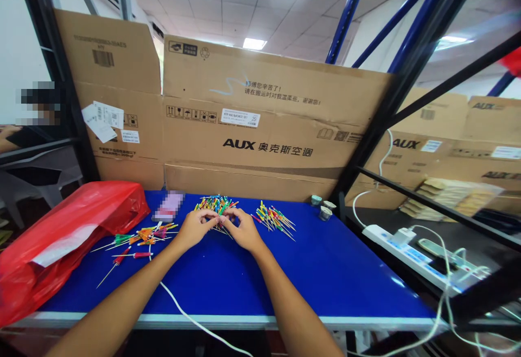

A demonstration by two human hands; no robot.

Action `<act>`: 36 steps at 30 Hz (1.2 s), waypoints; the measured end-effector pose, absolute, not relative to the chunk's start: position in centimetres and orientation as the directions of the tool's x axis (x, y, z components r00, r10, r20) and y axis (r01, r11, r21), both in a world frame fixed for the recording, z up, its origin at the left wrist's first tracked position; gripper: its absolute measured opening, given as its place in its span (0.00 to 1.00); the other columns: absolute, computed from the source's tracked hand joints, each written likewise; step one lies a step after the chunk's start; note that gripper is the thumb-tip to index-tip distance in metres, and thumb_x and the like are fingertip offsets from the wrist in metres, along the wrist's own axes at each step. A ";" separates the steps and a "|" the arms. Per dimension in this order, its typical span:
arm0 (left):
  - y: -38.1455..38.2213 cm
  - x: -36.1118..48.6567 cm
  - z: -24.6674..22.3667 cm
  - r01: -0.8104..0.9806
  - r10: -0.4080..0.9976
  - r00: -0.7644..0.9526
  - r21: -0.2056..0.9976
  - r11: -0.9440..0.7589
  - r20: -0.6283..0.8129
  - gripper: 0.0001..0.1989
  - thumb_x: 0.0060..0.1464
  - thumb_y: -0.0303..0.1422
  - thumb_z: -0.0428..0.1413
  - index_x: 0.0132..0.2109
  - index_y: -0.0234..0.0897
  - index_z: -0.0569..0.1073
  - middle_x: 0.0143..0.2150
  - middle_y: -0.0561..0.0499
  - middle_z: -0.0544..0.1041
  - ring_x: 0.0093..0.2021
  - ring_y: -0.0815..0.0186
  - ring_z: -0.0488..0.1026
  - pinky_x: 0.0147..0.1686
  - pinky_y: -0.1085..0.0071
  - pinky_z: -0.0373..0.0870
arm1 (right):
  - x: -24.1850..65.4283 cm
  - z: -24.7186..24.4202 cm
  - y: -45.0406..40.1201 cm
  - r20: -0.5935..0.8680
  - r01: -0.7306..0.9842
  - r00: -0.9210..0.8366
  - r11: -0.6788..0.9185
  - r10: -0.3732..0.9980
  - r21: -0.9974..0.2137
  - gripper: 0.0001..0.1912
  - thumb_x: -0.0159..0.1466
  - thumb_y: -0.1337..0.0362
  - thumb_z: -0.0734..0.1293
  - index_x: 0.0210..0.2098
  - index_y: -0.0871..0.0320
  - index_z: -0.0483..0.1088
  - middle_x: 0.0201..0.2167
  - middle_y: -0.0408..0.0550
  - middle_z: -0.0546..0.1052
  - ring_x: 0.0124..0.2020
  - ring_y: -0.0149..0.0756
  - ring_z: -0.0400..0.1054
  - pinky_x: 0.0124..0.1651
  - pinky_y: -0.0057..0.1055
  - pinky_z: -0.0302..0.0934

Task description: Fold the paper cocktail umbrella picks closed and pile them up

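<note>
Standing by, you'd see the left hand (196,227) and the right hand (244,230) curled at the near edge of the heap of coloured picks (215,205) on the blue table (325,270), fingertips pinched, though whether they grip sticks I cannot tell; a slanting bunch of picks (274,221) lies just right of the heap, a looser spread of picks (138,237) left of it

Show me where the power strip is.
In the head view, the white power strip lies on a dark shelf at the right, beside the blue-topped table.
</note>
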State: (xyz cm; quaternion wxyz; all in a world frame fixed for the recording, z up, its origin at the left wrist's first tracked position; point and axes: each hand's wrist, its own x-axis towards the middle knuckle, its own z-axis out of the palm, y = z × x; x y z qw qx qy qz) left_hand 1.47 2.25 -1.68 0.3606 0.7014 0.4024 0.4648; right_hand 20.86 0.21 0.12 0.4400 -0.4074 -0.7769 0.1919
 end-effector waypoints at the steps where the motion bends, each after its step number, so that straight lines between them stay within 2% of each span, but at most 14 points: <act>1: 2.2 1.5 -1.8 0.258 0.886 0.257 0.856 -0.449 0.387 0.21 0.52 0.48 0.61 0.40 0.33 0.82 0.20 0.54 0.73 0.18 0.72 0.60 0.19 0.76 0.53 | 20.9 0.1 0.3 0.514 0.437 -0.268 0.578 0.815 -0.689 0.14 0.65 0.52 0.66 0.39 0.56 0.76 0.33 0.47 0.78 0.32 0.37 0.67 0.38 0.31 0.60; 5: 2.3 1.5 -2.2 0.294 0.815 0.313 0.766 -0.572 0.488 0.17 0.54 0.45 0.61 0.40 0.35 0.82 0.32 0.49 0.79 0.21 0.73 0.61 0.22 0.75 0.56 | 21.0 -0.1 0.7 0.481 0.324 -0.280 0.553 0.831 -0.768 0.15 0.63 0.51 0.68 0.37 0.57 0.76 0.31 0.46 0.78 0.29 0.35 0.67 0.33 0.29 0.60; 8: 2.5 1.2 -2.3 0.319 0.777 0.332 0.712 -0.625 0.534 0.14 0.56 0.42 0.60 0.41 0.37 0.83 0.35 0.48 0.79 0.24 0.71 0.64 0.26 0.75 0.59 | 21.0 -0.4 0.9 0.481 0.261 -0.260 0.540 0.837 -0.800 0.14 0.62 0.52 0.69 0.35 0.57 0.76 0.31 0.46 0.78 0.30 0.35 0.69 0.33 0.29 0.62; 18: 2.5 0.8 -1.8 0.372 0.747 0.360 0.648 -0.665 0.559 0.10 0.57 0.39 0.60 0.41 0.39 0.82 0.35 0.49 0.78 0.26 0.70 0.67 0.29 0.74 0.62 | 21.1 -0.4 1.0 0.466 0.156 -0.214 0.501 0.859 -0.851 0.12 0.60 0.54 0.70 0.32 0.57 0.74 0.31 0.46 0.78 0.32 0.36 0.71 0.36 0.30 0.65; 23: 2.8 0.4 -1.8 0.373 0.759 0.331 0.661 -0.651 0.561 0.10 0.56 0.38 0.61 0.40 0.39 0.83 0.35 0.48 0.79 0.27 0.68 0.68 0.30 0.73 0.63 | 21.6 -0.1 1.2 0.481 0.130 -0.083 0.488 0.873 -0.863 0.11 0.58 0.55 0.71 0.31 0.57 0.72 0.28 0.45 0.76 0.29 0.34 0.68 0.34 0.30 0.63; 28: 3.0 0.0 -1.6 0.363 0.804 0.253 0.718 -0.594 0.538 0.11 0.54 0.39 0.61 0.38 0.38 0.83 0.30 0.50 0.78 0.24 0.69 0.65 0.26 0.74 0.60 | 22.2 0.1 1.5 0.480 0.116 -0.005 0.478 0.877 -0.871 0.10 0.57 0.57 0.71 0.31 0.57 0.72 0.27 0.45 0.75 0.28 0.33 0.66 0.34 0.29 0.63; 31: 3.1 0.2 -1.4 0.271 0.867 0.164 0.823 -0.499 0.471 0.14 0.53 0.42 0.62 0.37 0.36 0.83 0.25 0.51 0.77 0.20 0.69 0.63 0.22 0.74 0.56 | 21.9 0.1 1.1 0.460 0.173 -0.132 0.478 0.878 -0.861 0.07 0.58 0.60 0.69 0.31 0.58 0.72 0.26 0.45 0.75 0.27 0.32 0.66 0.32 0.28 0.62; 34: 3.1 0.4 -1.2 0.095 0.924 0.119 0.922 -0.376 0.365 0.18 0.51 0.44 0.62 0.39 0.33 0.82 0.28 0.48 0.80 0.19 0.70 0.64 0.20 0.75 0.55 | 21.4 -0.1 0.4 0.370 0.315 -0.416 0.513 0.831 -0.798 0.03 0.57 0.66 0.68 0.31 0.58 0.74 0.25 0.43 0.76 0.25 0.30 0.65 0.29 0.25 0.60; 36: 3.1 0.5 -1.1 0.011 0.946 0.108 0.952 -0.307 0.304 0.20 0.50 0.46 0.62 0.41 0.32 0.81 0.29 0.47 0.81 0.19 0.71 0.64 0.19 0.75 0.55 | 21.1 -0.2 -0.1 0.287 0.382 -0.577 0.563 0.765 -0.733 0.06 0.55 0.70 0.68 0.32 0.58 0.75 0.26 0.43 0.77 0.26 0.30 0.67 0.30 0.25 0.60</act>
